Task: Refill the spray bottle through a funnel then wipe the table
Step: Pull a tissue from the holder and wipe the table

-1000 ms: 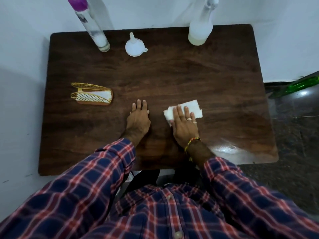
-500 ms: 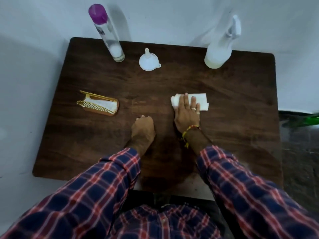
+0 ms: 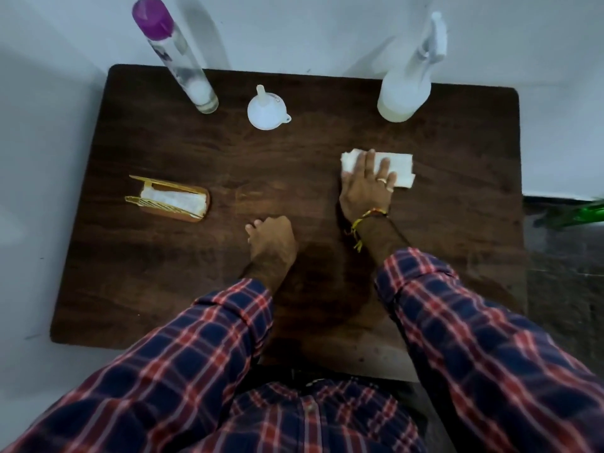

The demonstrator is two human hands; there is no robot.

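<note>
My right hand point(image 3: 366, 188) lies flat with straight fingers on a folded white tissue point(image 3: 400, 170), pressing it onto the dark wooden table point(image 3: 457, 223) right of centre. My left hand point(image 3: 271, 238) rests on the table near the middle with its fingers curled under, holding nothing. A white spray bottle point(image 3: 405, 93) stands at the back right. A white funnel point(image 3: 267, 111) sits upside down at the back centre. A tall clear bottle with a purple cap point(image 3: 183, 67) stands at the back left.
A golden tissue holder point(image 3: 170, 199) with white tissues lies on the left side of the table. White walls close in at the back and left. To the right is dark floor with a green object point(image 3: 585, 214).
My right hand has slid the tissue away from me and to the right across the table. My left hand's fingers went from flat to curled, staying in about the same spot.
</note>
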